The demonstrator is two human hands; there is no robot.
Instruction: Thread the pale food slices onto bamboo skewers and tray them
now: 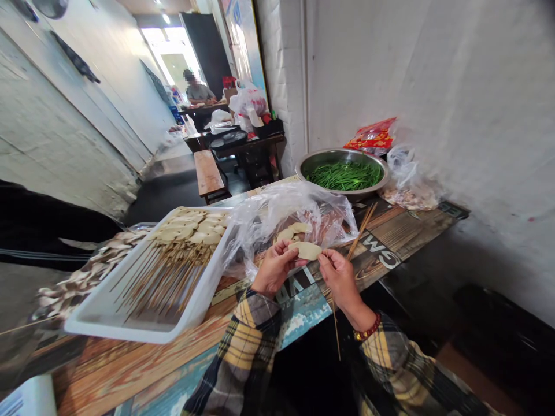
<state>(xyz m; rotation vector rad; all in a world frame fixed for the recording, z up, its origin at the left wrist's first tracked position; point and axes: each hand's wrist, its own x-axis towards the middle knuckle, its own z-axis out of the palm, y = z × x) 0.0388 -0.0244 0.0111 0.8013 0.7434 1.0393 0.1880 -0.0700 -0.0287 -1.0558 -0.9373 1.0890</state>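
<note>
My left hand (276,267) pinches a thin, pale, oval food slice (307,251) by its left end. At the slice's right end is my right hand (340,278), its fingers closed on a thin wooden skewer (336,332) whose lower part sticks out beneath the palm. Whether the skewer's tip has entered the slice cannot be made out. Just behind my hands, more pale slices (285,234) lie in an open clear plastic bag (299,202). To the left, a white plastic tray (130,334) holds rows of similar slices threaded on skewers (167,277).
Several bare skewers (362,230) lie right of the bag. Behind stands a metal bowl (300,167) of green stalks, beside a knotted plastic bag (410,179) and a red packet (368,136). Mushroom-like pieces (82,271) lie left of the tray. A person (198,89) sits far back.
</note>
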